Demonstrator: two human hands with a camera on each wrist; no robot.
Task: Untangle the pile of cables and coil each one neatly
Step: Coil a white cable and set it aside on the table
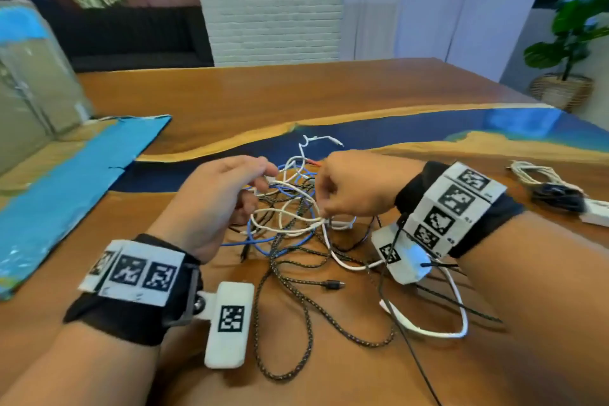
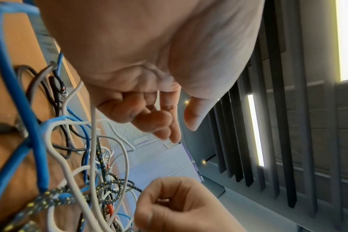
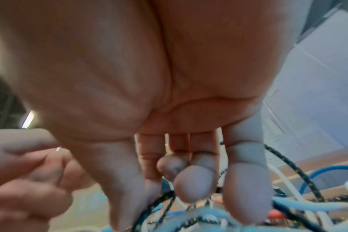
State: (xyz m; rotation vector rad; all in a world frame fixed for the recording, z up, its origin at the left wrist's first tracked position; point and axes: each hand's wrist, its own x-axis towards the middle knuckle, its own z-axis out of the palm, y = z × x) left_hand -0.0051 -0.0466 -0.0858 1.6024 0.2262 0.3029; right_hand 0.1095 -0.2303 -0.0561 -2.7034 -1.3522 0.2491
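Several cables are heaped in a tangle (image 1: 290, 217) at the middle of the wooden worktop (image 1: 230, 99), with white, blue and dark braided strands crossing one another. The left hand (image 1: 214, 204) is held over the left side of the tangle, and a white cable (image 1: 283, 183) is pinched between its thumb and fingertips. The right hand (image 1: 356, 188) is held over the right side, its grip closed to a pinch on white strands (image 1: 324, 219) of the pile. A braided cable (image 1: 296, 300) is seen trailing from the heap toward the near edge, and a white loop (image 1: 458, 313) lies under the right wrist. A coiled bundle of cables (image 1: 543, 181) is set apart at the far right. A blue sheet (image 1: 82, 188) lies at the left.
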